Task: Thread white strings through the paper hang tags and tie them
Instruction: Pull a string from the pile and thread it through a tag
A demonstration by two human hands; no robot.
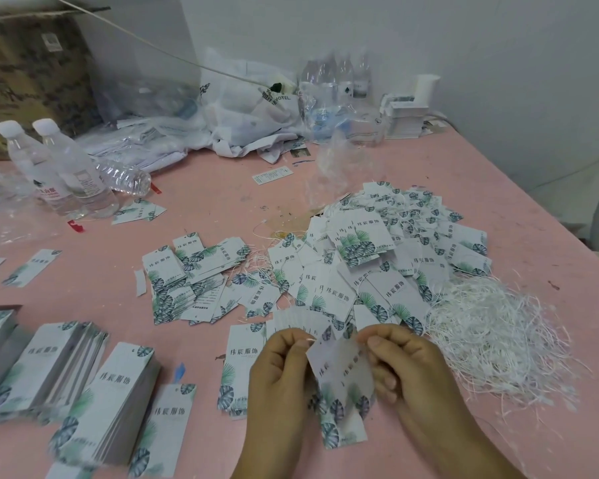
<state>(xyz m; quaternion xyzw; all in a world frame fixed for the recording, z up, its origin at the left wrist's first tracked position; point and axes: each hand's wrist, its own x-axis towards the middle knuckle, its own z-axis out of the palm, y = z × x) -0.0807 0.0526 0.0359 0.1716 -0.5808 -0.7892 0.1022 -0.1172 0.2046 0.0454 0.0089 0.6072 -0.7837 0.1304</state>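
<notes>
Near the worktop's (201, 202) front edge, the left hand (281, 371) and right hand (405, 368) each pinch a top corner of a small held stack of hang tags (343, 382), fingers curled onto the paper. The loose white strings (498, 337) lie just right of the hands, toward the right edge. For clean threading, I would square the tags so their holes align, then feed one string end through before knotting.

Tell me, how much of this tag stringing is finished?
Done: a heap of strung tags lies mid-table. In hand: both the left hand and right hand hold a few tags at their top edge. Left: neat stacks of unstrung tags and a big pile of loose strings.
</notes>
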